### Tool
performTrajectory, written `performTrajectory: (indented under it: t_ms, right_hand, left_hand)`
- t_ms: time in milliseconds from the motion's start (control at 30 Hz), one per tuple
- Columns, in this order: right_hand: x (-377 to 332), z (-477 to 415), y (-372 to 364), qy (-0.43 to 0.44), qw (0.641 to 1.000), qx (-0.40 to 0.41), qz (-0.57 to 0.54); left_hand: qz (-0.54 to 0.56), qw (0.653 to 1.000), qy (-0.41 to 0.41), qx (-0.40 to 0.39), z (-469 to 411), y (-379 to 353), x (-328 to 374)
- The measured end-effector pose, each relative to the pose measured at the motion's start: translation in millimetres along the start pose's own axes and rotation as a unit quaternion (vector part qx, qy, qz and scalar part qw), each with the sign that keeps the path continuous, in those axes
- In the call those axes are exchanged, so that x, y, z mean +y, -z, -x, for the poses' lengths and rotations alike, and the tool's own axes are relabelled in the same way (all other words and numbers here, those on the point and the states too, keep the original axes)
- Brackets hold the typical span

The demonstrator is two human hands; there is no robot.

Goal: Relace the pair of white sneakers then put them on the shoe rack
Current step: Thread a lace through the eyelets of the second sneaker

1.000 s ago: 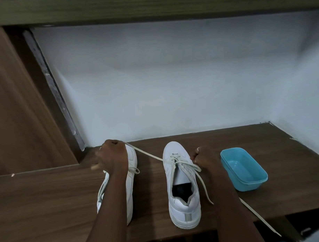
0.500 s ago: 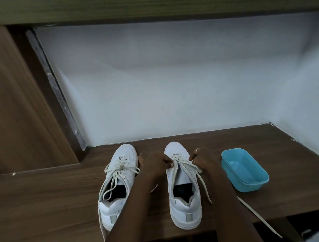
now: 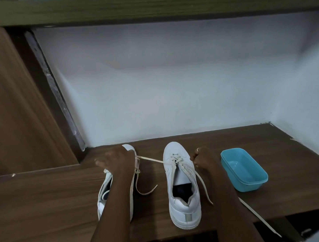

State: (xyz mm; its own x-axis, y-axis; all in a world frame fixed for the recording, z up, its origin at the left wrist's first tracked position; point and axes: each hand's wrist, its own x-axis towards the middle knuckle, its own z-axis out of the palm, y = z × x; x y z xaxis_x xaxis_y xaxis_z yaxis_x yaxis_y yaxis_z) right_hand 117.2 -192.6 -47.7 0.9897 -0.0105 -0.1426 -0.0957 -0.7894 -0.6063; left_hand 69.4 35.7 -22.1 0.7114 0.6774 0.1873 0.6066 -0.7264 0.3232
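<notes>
Since half a second ago my left hand (image 3: 116, 161) has swung away from the right sneaker (image 3: 182, 208) and now sits over the toe of the left sneaker (image 3: 102, 204), drawing the lace (image 3: 151, 159) out in a taut line between the two shoes. Its fingers are curled round that lace, one fingertip poking out to the left. My right hand (image 3: 203, 158) has stayed put, curled tight against the right side of the right sneaker's toe end and pinching the lace beside the eyelets. More lace shows below my right forearm and trails off the front edge of the table (image 3: 49, 206). Both sneakers stand on the table, toes toward the wall. The left one is largely hidden beneath my forearm, and a slack tail of lace lies between the pair. Just right of my right hand sits a blue tub (image 3: 251, 187), apart from the shoe.
</notes>
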Motion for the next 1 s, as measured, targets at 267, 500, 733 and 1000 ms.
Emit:
performTrajectory:
  t_ms: [267,500,733,1000]
  right_hand:
    - [-2,-3,-7,0.019,0.999,0.009,-0.025]
    - [-7,-5,-12,0.021,0.998,-0.028,-0.056]
    - [-8,-5,-16,0.049,0.997,-0.056,-0.024]
    - [-4,-7,-22,0.036,0.999,-0.035,0.016]
  left_hand:
    - [0.075,0.962,-0.171,-0.197,3,-12,20]
    - [0.105,0.914,-0.254,-0.297,25,-30,35]
    - [0.214,0.913,-0.171,-0.301,19,-31,32]
    - [0.168,0.926,-0.121,-0.317,12,-27,29]
